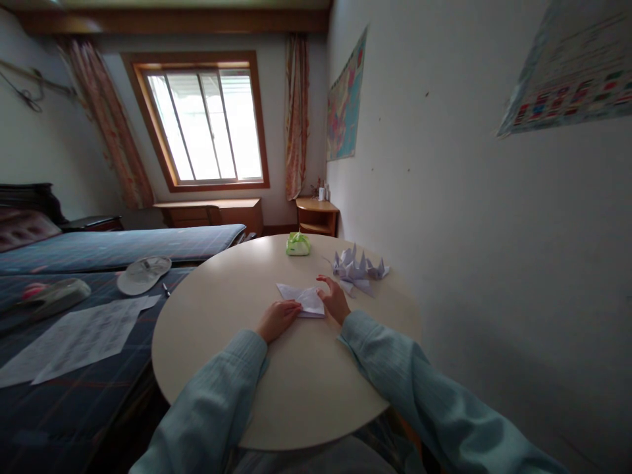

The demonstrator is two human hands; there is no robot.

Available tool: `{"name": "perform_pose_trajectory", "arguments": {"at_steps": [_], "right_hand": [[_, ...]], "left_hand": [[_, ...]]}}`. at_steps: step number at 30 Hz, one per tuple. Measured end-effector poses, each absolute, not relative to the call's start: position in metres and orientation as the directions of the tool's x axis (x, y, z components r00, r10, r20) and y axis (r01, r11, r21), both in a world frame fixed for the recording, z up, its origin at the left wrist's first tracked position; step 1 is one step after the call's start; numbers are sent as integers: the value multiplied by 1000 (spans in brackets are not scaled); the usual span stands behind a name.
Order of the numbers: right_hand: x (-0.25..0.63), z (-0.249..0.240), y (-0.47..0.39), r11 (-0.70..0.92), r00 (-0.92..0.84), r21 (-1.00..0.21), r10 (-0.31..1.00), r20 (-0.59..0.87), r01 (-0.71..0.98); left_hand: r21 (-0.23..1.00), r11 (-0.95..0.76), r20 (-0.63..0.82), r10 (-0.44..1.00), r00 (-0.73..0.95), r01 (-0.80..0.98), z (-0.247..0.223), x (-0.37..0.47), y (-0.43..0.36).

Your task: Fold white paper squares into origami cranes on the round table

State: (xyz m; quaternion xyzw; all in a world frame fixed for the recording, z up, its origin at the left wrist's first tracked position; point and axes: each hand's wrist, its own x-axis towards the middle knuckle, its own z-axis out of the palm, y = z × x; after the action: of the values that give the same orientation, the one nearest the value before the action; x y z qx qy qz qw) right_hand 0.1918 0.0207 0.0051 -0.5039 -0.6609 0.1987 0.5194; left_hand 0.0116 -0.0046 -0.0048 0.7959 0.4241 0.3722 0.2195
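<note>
A folded white paper point(310, 301) lies on the round cream table point(207, 316). My left hand point(279, 318) rests at the paper's left side, its fingers together and pressing on the lower left edge. At the right edge is my right hand point(334, 299), with thumb and fingers apart and curved beside the paper; no grip on it shows. Just beyond that hand, to the right, stands a cluster of folded white paper figures point(358, 266) with pointed tips.
A green and white tissue pack point(298, 244) sits at the table's far edge. Left of the table, a bed point(123, 368) holds printed sheets point(89, 336), a white cap point(143, 275) and a pen point(166, 289). The white wall point(474, 263) runs close along the right.
</note>
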Motion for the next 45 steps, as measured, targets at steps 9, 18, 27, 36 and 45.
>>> {"name": "perform_pose_trajectory", "arguments": {"at_steps": [9, 18, 27, 36, 45], "right_hand": [[190, 13, 11, 481, -83, -833, 875, 478, 275], [187, 5, 14, 491, -185, -694, 863, 470, 527], [189, 4, 14, 408, -206, -595, 902, 379, 693], [188, 3, 13, 399, -184, -560, 898, 401, 726], [180, 10, 1, 566, -301, -600, 819, 489, 565]], "left_hand": [[574, -422, 410, 890, 200, 702, 8, 15, -14], [612, -386, 388, 907, 163, 690, 12, 16, -17], [551, -501, 621, 780, 73, 667, 6, 9, -5], [530, -631, 458, 775, 435, 567, 11, 23, -23], [549, -675, 485, 737, 471, 492, -9, 22, -9]]}}
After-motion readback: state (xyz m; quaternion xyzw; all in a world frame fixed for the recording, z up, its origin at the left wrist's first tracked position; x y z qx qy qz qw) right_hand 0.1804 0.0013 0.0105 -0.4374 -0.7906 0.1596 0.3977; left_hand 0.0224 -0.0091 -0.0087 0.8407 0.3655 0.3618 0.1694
